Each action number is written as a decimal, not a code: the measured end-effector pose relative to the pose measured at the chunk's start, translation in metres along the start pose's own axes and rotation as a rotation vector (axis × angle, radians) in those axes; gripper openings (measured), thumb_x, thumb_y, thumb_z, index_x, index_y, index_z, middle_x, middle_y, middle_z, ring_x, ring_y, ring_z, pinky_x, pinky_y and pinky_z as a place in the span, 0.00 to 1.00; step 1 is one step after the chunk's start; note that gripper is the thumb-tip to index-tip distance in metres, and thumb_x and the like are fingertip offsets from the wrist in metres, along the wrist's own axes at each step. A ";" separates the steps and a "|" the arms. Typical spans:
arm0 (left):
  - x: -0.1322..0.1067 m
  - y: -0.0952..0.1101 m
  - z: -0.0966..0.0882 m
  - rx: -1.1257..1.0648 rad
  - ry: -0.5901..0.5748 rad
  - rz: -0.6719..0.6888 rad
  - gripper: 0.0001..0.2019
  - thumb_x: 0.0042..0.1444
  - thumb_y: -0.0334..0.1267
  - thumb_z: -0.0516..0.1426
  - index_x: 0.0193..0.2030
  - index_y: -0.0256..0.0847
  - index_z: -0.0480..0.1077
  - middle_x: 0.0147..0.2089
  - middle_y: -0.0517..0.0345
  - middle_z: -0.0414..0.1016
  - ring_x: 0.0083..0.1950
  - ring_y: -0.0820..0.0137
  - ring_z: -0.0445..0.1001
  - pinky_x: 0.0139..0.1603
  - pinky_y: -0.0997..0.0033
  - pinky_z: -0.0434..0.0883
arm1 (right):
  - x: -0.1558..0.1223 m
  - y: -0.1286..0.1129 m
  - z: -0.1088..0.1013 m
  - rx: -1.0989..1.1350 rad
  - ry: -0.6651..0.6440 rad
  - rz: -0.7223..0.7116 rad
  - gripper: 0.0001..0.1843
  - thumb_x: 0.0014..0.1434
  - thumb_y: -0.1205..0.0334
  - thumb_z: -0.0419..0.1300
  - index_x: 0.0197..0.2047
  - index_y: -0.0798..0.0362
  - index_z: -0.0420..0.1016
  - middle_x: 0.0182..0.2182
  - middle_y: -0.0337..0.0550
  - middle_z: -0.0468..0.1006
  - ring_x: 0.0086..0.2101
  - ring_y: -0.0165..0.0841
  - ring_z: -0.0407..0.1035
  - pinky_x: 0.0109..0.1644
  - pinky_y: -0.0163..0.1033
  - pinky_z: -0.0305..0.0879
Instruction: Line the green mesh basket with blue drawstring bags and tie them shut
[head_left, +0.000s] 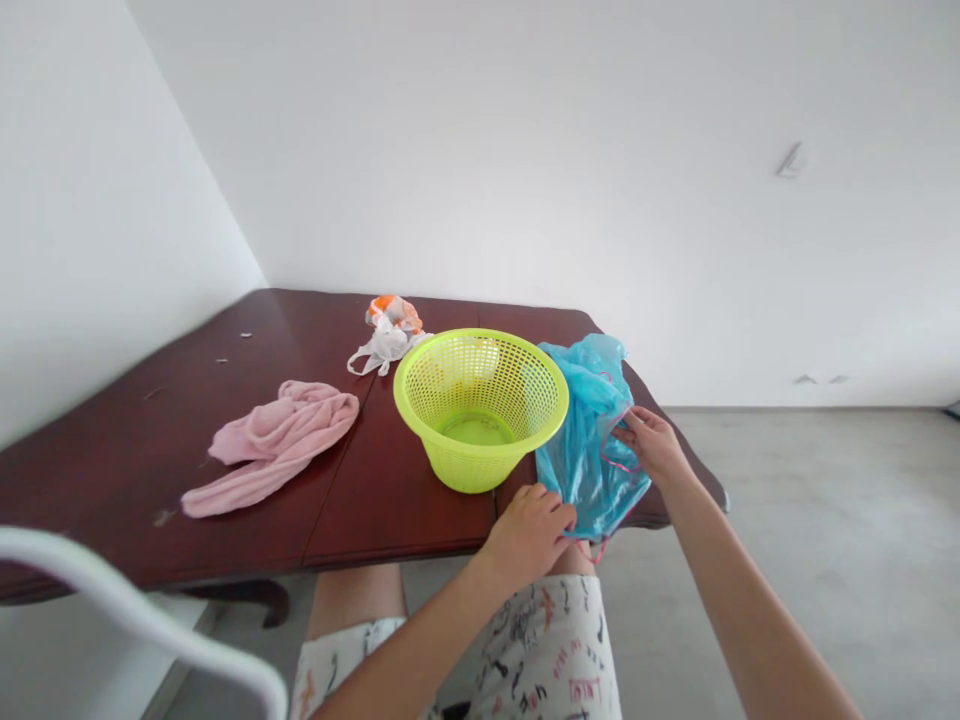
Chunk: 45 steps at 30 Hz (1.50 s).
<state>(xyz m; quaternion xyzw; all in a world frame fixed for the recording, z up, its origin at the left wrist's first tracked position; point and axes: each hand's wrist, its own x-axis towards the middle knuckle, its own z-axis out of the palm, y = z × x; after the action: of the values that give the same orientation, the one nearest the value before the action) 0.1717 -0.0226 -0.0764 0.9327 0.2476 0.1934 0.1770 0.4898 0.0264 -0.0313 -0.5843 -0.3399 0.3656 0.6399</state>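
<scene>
Head view: blue plastic bag [589,450] upright between hands, long axis pointing away; left hand [529,535] grips lower edge, right hand [652,445] pinches side.

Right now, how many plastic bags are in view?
2: a blue plastic bag held by the left hand and right hand at the table's edge; a white-and-orange bag beyond the lime-green basket. More could be hidden.

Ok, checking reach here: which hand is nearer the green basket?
Left. The left hand is just in front of the green basket, not touching it. The right hand is farther off, to the basket's right, past the blue plastic bag.
</scene>
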 end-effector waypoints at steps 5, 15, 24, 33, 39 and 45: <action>-0.085 0.010 -0.008 -0.083 -0.046 0.142 0.11 0.77 0.46 0.68 0.49 0.44 0.73 0.45 0.59 0.84 0.48 0.60 0.76 0.58 0.53 0.64 | 0.002 0.027 0.011 -0.209 -0.022 0.000 0.40 0.40 0.24 0.85 0.37 0.51 0.85 0.30 0.44 0.87 0.29 0.36 0.76 0.32 0.40 0.74; -0.169 0.030 -0.062 -0.302 0.294 0.055 0.21 0.88 0.50 0.46 0.42 0.47 0.69 0.39 0.53 0.82 0.45 0.59 0.77 0.51 0.53 0.69 | -0.007 0.006 0.048 -0.324 0.086 -0.197 0.37 0.53 0.20 0.77 0.39 0.48 0.84 0.38 0.47 0.88 0.41 0.44 0.80 0.52 0.50 0.76; -0.152 0.041 -0.087 -0.770 0.415 -0.330 0.35 0.82 0.70 0.49 0.34 0.45 0.73 0.26 0.59 0.67 0.28 0.67 0.65 0.31 0.66 0.64 | -0.251 -0.030 0.089 -0.514 -0.778 -0.423 0.19 0.72 0.44 0.76 0.61 0.40 0.85 0.50 0.47 0.88 0.49 0.47 0.80 0.57 0.49 0.76; -0.136 0.020 -0.151 -0.722 0.416 -0.418 0.26 0.70 0.65 0.69 0.41 0.42 0.75 0.32 0.63 0.70 0.32 0.71 0.67 0.33 0.74 0.65 | -0.271 -0.022 0.108 0.030 -0.526 0.076 0.30 0.70 0.30 0.73 0.36 0.48 0.75 0.26 0.34 0.62 0.27 0.30 0.50 0.31 0.36 0.50; -0.173 0.003 -0.174 -0.334 0.469 -0.535 0.12 0.77 0.49 0.63 0.50 0.43 0.80 0.46 0.55 0.84 0.45 0.63 0.80 0.47 0.68 0.75 | -0.272 -0.046 0.113 0.302 -0.486 0.258 0.31 0.65 0.33 0.79 0.36 0.49 0.72 0.26 0.31 0.56 0.27 0.28 0.44 0.30 0.35 0.42; -0.212 -0.006 -0.182 -0.367 0.300 -0.526 0.14 0.73 0.41 0.63 0.61 0.44 0.79 0.58 0.50 0.86 0.56 0.60 0.84 0.59 0.63 0.81 | -0.271 -0.035 0.113 0.310 -0.413 0.312 0.31 0.64 0.34 0.81 0.37 0.49 0.73 0.27 0.32 0.62 0.28 0.27 0.52 0.31 0.31 0.52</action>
<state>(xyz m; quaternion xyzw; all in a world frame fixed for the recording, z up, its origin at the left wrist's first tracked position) -0.0822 -0.0875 0.0203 0.7510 0.4636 0.3173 0.3470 0.2587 -0.1531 0.0111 -0.4379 -0.3090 0.6180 0.5752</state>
